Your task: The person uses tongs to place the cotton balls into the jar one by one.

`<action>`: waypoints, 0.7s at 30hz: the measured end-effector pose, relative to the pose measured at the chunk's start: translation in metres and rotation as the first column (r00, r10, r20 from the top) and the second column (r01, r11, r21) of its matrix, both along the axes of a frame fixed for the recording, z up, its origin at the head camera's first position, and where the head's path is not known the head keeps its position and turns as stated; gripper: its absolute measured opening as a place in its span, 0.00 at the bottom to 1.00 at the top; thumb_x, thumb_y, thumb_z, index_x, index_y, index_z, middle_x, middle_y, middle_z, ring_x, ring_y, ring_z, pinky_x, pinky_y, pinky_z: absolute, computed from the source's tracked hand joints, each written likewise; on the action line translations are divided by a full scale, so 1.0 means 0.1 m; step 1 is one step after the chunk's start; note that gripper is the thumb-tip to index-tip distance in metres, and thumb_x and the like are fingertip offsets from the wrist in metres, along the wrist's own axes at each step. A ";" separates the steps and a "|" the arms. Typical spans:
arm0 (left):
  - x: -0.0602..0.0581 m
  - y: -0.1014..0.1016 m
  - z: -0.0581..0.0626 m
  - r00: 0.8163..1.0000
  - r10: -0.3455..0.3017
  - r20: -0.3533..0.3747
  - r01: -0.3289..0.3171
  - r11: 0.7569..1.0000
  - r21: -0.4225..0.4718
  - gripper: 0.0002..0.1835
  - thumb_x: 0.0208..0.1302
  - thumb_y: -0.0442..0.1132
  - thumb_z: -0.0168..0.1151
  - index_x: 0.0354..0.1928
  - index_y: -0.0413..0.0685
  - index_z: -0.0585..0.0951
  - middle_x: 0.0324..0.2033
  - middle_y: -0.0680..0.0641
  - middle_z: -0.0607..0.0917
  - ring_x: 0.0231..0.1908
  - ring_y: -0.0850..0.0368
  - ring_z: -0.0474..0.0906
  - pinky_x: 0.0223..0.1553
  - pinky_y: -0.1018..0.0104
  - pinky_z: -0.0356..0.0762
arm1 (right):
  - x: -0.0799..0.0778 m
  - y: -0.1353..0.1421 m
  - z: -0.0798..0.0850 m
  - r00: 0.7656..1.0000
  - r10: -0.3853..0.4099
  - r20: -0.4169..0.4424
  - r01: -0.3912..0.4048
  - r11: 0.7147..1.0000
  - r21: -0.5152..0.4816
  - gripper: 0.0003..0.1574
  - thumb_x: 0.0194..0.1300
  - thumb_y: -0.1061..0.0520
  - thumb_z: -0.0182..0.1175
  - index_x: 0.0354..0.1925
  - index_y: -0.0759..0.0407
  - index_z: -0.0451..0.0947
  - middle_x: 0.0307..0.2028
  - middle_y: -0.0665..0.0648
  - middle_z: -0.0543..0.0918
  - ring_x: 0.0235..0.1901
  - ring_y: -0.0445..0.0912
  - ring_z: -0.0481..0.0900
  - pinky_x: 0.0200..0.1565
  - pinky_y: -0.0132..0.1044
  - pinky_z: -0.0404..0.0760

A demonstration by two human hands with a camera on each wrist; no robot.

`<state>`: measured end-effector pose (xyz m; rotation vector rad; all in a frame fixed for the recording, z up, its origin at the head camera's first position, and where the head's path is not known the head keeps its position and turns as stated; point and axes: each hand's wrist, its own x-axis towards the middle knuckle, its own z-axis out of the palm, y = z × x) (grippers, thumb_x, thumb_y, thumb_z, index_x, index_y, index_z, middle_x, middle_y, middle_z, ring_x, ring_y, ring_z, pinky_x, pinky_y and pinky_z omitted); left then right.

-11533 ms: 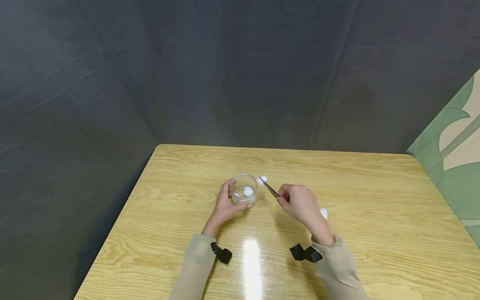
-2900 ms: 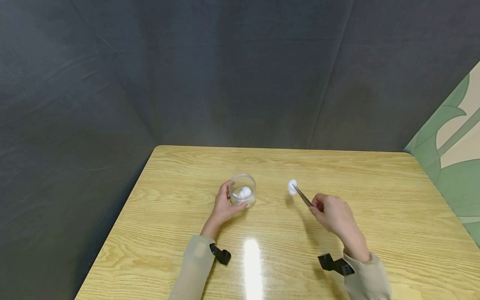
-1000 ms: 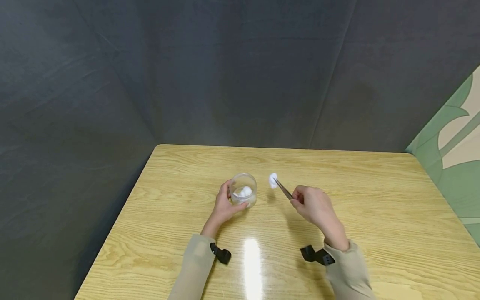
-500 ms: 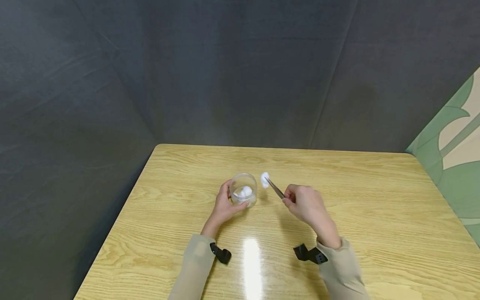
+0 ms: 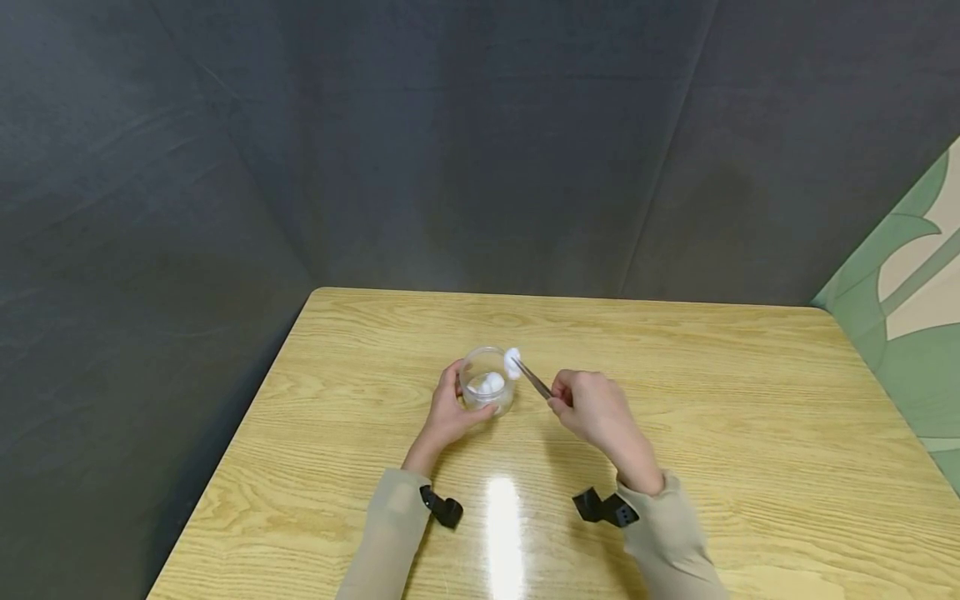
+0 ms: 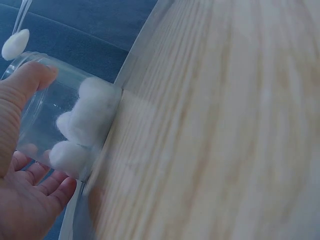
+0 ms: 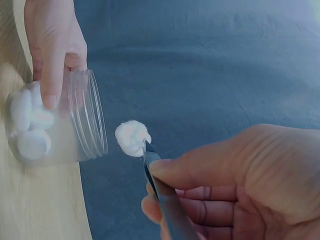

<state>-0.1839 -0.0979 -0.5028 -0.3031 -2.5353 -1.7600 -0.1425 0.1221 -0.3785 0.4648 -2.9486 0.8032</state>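
Note:
A clear plastic jar (image 5: 477, 367) without a lid stands upright on the table, several white cotton balls (image 6: 90, 117) at its bottom. My left hand (image 5: 447, 414) grips the jar from its left side, thumb in front and fingers round the back. Between thumb and fingers my right hand (image 5: 595, 406) pinches a pair of metal tweezers (image 7: 170, 205). One cotton ball (image 7: 132, 138) is held in the tweezers' tips. That ball hangs at the right of the jar's mouth, slightly above the rim, as the right wrist view shows.
The wooden table (image 5: 750, 417) reaches far to the right and toward the front. Dark cloth (image 5: 480, 150) hangs behind it and along its left side. A green and cream patterned surface (image 5: 915, 333) borders the right edge. A black wrist camera (image 5: 604, 507) sits on each sleeve.
My right hand has brought the tweezers and their cotton ball leftward to the jar's rim. The loose ball by the right wrist in the oldest view is no longer there. The left hand stays put.

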 end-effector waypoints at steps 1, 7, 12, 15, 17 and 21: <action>0.00 0.00 0.00 1.000 0.000 0.000 0.000 1.000 0.000 0.44 0.46 0.35 0.73 0.65 0.39 0.61 0.59 0.38 0.67 0.55 0.44 0.67 0.53 0.51 0.69 | 0.00 -0.01 0.00 1.000 0.001 0.002 -0.001 1.000 0.000 0.09 0.53 0.64 0.64 0.21 0.58 0.74 0.14 0.48 0.71 0.16 0.41 0.65 0.19 0.34 0.64; 0.00 0.00 -0.01 1.000 -0.006 -0.003 0.006 1.000 0.007 0.44 0.47 0.36 0.73 0.65 0.39 0.60 0.59 0.38 0.67 0.55 0.43 0.66 0.53 0.50 0.68 | -0.02 -0.08 -0.03 1.000 0.015 -0.006 -0.015 1.000 0.008 0.09 0.53 0.64 0.65 0.21 0.58 0.75 0.15 0.48 0.72 0.16 0.41 0.66 0.19 0.34 0.65; 0.00 0.00 -0.02 1.000 -0.006 -0.010 0.006 1.000 0.013 0.44 0.46 0.36 0.73 0.64 0.38 0.61 0.58 0.38 0.68 0.55 0.43 0.67 0.53 0.50 0.69 | -0.04 -0.11 -0.06 1.000 0.018 -0.009 -0.018 1.000 0.024 0.09 0.53 0.63 0.65 0.21 0.58 0.75 0.15 0.48 0.72 0.16 0.41 0.66 0.20 0.34 0.65; -0.01 0.00 -0.02 1.000 -0.002 -0.017 0.002 1.000 0.014 0.44 0.45 0.35 0.73 0.64 0.38 0.61 0.57 0.38 0.68 0.54 0.44 0.68 0.53 0.51 0.69 | -0.05 -0.13 -0.08 1.000 0.017 -0.006 -0.017 1.000 0.025 0.09 0.53 0.63 0.65 0.21 0.58 0.75 0.15 0.48 0.72 0.16 0.42 0.66 0.20 0.34 0.65; -0.01 0.00 -0.02 1.000 -0.001 -0.023 0.001 1.000 0.014 0.44 0.44 0.35 0.73 0.64 0.37 0.61 0.57 0.38 0.68 0.54 0.44 0.68 0.53 0.52 0.69 | -0.06 -0.13 -0.09 1.000 0.016 -0.002 -0.016 1.000 0.024 0.09 0.53 0.64 0.65 0.21 0.58 0.75 0.15 0.48 0.72 0.16 0.42 0.66 0.20 0.34 0.65; -0.01 0.00 -0.03 1.000 -0.002 -0.022 0.002 1.000 0.011 0.44 0.45 0.35 0.73 0.64 0.37 0.61 0.58 0.38 0.68 0.54 0.44 0.68 0.53 0.52 0.70 | -0.07 -0.14 -0.11 1.000 0.013 0.008 -0.014 1.000 0.027 0.09 0.53 0.64 0.65 0.21 0.58 0.75 0.15 0.48 0.72 0.16 0.42 0.66 0.19 0.34 0.65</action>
